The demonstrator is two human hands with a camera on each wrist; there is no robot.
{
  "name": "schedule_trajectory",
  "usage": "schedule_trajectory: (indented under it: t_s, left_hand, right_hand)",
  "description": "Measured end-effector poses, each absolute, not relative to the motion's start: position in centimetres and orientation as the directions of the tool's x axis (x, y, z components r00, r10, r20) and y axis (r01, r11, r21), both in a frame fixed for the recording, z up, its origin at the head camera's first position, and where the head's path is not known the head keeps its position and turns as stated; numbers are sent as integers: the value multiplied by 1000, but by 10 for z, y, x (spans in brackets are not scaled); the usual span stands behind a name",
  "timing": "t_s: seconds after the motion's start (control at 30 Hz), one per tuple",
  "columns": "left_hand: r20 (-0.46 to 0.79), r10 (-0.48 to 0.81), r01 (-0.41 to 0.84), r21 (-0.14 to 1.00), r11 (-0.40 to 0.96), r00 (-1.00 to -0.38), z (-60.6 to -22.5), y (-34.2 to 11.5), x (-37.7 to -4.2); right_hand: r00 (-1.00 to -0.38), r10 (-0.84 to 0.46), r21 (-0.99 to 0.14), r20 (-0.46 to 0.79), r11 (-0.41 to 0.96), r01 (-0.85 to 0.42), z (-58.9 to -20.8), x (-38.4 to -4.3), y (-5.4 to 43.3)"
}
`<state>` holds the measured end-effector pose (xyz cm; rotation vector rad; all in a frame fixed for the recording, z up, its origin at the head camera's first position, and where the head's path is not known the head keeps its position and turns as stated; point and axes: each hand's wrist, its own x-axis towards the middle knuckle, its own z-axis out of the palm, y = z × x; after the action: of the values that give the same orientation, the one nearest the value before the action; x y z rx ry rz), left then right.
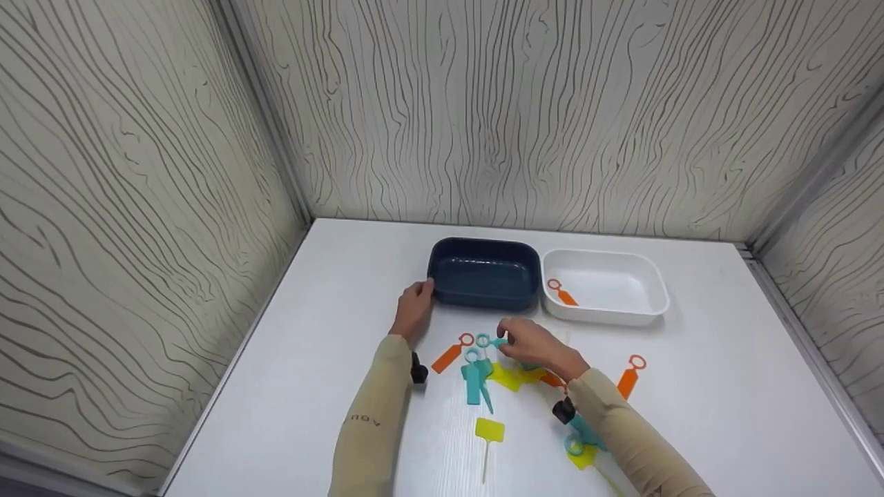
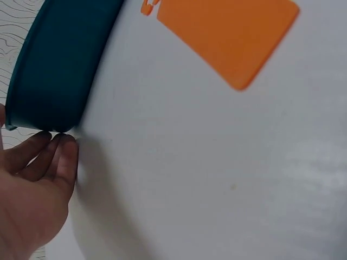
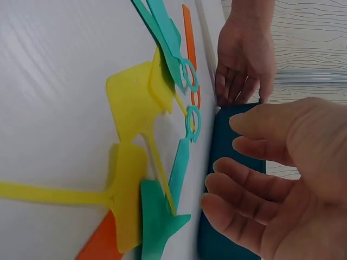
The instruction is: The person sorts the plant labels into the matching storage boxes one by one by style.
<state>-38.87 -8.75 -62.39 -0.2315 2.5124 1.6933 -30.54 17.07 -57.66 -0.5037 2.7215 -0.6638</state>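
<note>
My left hand (image 1: 414, 308) holds the near left corner of a dark blue tray (image 1: 487, 301), fingers against its outer wall and thumb at the rim; the left wrist view shows the fingers (image 2: 68, 162) touching the wall. With its fingers loosely bent and nothing between them, my right hand (image 1: 539, 345) hovers just over a scatter of plastic tags. Beneath and beside it lie a turquoise ring tag (image 3: 179, 168), a yellow label (image 3: 130, 97) and an orange ring tag (image 1: 447, 357). Part of the pile is hidden under the right hand and forearm.
A white tray (image 1: 608, 316) stands against the blue one's right side, with one orange ring tag (image 1: 566, 297) inside. Another orange ring tag (image 1: 628, 379) lies right of the right forearm. A yellow stake label (image 1: 489, 429) lies nearer the front. Patterned walls enclose the table.
</note>
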Motion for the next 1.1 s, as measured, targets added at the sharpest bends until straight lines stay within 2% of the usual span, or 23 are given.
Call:
schedule_trajectory:
  t_s: [0.17, 0.33, 0.67, 0.93, 1.1]
  left_hand:
    - [-154, -72, -170, 912, 373, -985, -628, -89, -389]
    - [-185, -71, -199, 912, 358, -980, -633, -90, -389]
    - [-184, -55, -191, 917, 351, -981, -632, -90, -390]
    - [-170, -61, -181, 921, 345, -984, -627, -88, -389]
    - [-157, -60, -168, 913, 372, -986, -626, -90, -388]
  right_hand:
    - [-897, -374, -408, -237, 876, -257, -587, -310, 170]
    - [-896, -364, -378, -254, 890, -254, -595, -315, 170]
    - [-902, -374, -370, -218, 886, -278, -600, -323, 171]
    - [-905, -349, -376, -244, 894, -243, -596, -325, 169]
    - [-902, -378, -359, -208, 888, -289, -596, -324, 168]
